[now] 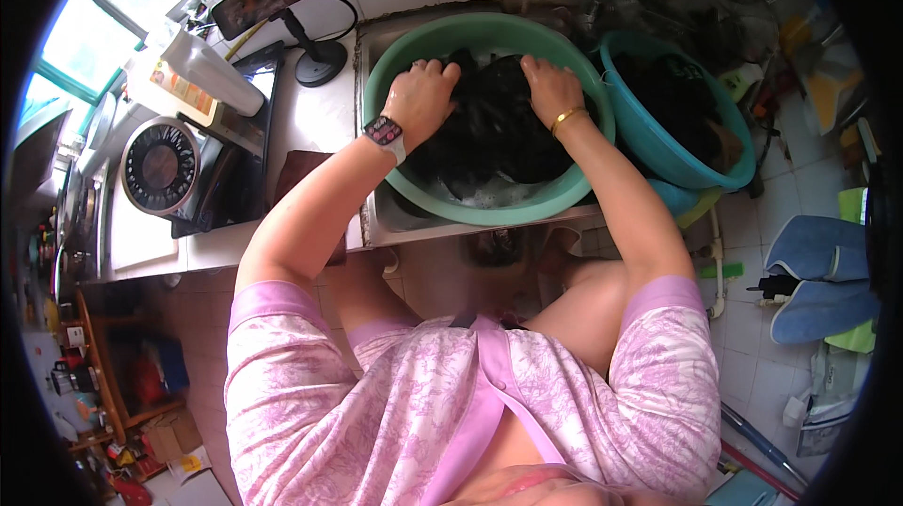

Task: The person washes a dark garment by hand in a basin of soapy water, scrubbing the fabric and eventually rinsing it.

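A large green basin (388, 188) sits over the metal sink, holding dark wet clothes (489, 120) in sudsy water. White foam (494, 196) shows along the near side of the clothes. My left hand (423, 100), with a watch on its wrist, is closed on the dark fabric at the left of the basin. On the right, my right hand (553, 90) has its fingers curled into the same dark mass; a gold bangle circles that wrist. Both sets of fingertips are partly hidden in the cloth.
A blue-green tub (743, 166) with more dark clothes stands right of the basin. Left on the counter are a phone on a stand (320, 62), a round stove burner (160, 166) and a white container (212, 73). Blue slippers (818, 247) are at the far right.
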### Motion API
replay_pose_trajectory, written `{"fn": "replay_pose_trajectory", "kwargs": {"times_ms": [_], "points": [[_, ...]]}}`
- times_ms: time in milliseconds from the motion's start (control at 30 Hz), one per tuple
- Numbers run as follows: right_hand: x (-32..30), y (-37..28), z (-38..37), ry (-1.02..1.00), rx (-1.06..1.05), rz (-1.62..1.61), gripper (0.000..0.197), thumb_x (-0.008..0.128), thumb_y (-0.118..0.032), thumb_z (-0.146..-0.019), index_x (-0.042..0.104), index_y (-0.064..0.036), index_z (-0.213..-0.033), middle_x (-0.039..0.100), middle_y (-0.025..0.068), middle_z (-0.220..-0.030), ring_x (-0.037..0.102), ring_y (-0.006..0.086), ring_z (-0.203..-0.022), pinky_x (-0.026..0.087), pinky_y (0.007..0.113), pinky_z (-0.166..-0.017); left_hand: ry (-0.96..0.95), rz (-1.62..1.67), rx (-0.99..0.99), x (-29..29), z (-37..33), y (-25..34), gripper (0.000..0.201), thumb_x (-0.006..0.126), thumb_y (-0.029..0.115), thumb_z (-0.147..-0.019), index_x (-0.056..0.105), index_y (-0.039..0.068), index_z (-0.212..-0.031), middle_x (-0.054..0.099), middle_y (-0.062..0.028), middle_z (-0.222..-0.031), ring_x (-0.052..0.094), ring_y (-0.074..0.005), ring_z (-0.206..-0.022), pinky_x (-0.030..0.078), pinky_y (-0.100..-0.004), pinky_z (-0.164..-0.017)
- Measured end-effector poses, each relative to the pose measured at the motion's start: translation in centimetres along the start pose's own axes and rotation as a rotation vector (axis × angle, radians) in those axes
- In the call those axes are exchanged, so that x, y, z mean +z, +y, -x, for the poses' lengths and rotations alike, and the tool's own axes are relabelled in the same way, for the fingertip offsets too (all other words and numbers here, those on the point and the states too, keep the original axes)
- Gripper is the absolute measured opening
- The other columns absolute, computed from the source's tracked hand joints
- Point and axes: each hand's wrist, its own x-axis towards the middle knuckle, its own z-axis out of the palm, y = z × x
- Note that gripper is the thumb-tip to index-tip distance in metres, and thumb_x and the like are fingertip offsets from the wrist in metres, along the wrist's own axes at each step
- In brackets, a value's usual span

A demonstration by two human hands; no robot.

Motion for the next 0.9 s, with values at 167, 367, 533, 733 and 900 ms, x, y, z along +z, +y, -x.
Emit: {"fn": "replay_pose_trajectory", "kwargs": {"times_ms": [167, 367, 533, 733, 900], "points": [[-3.0, -1.7, 3.3, 0.094, -0.293, -0.022, 0.021, 0.055, -0.004, -0.08, 0.054, -0.0108, -0.1, 0.057, 0.0056, -0.084, 0.061, 0.023, -0.08, 0.045, 0.037, -0.071, -0.128, 0.084, 0.059, -2.4, 5.4, 1.2, 0.035, 0.074, 0.023, -0.079, 0.056, 0.004, -0.102, 0.062, -0.0126, -0.095, 0.061, -0.0299, -0.098, 0.054, -0.0377, -0.077], [-7.5, -2.6, 6.1, -0.137, -0.464, -0.327, 0.028, 0.067, -0.018, -0.076, 0.062, -0.0098, -0.102, 0.058, 0.0073, -0.085, 0.059, 0.0253, -0.088, 0.045, 0.039, -0.08, 0.038, 0.183, 0.122, -4.4, 4.2, 2.6, 0.051, 0.07, 0.035, -0.083, 0.054, 0.009, -0.124, 0.056, -0.018, -0.121, 0.055, -0.0355, -0.114, 0.049, -0.0448, -0.088], [-6.6, -3.6, 5.5, -0.504, -0.441, -0.439, 0.031, 0.072, -0.027, -0.079, 0.062, -0.0088, -0.101, 0.064, 0.0085, -0.095, 0.06, 0.0264, -0.099, 0.044, 0.04, -0.087, -0.462, -0.026, 0.115, 2.2, 2.2, 2.6, 0.105, 0.075, 0.056, -0.072, 0.022, 0.019, -0.154, 0.034, -0.0235, -0.151, 0.035, -0.0455, -0.137, 0.038, -0.0598, -0.1], [-1.6, -5.4, 4.2, -0.806, -0.43, -0.235, 0.038, 0.074, -0.025, -0.079, 0.055, -0.0103, -0.108, 0.069, 0.0092, -0.093, 0.066, 0.0279, -0.095, 0.047, 0.041, -0.084, -0.712, -0.107, 0.146, 7.1, -0.8, 4.0, 0.112, 0.079, 0.052, -0.069, 0.018, 0.017, -0.156, 0.044, -0.0231, -0.141, 0.046, -0.0414, -0.129, 0.044, -0.0535, -0.095], [1.0, -5.4, 1.5, -0.83, -0.318, -0.214, 0.043, 0.072, -0.033, -0.081, 0.057, -0.0086, -0.113, 0.071, 0.0116, -0.095, 0.069, 0.0305, -0.09, 0.052, 0.042, -0.081, -0.655, -0.054, 0.138, 8.4, -2.7, 1.9, 0.105, 0.08, 0.048, -0.069, 0.025, 0.017, -0.153, 0.046, -0.0211, -0.138, 0.05, -0.0377, -0.125, 0.046, -0.0506, -0.096]]}}
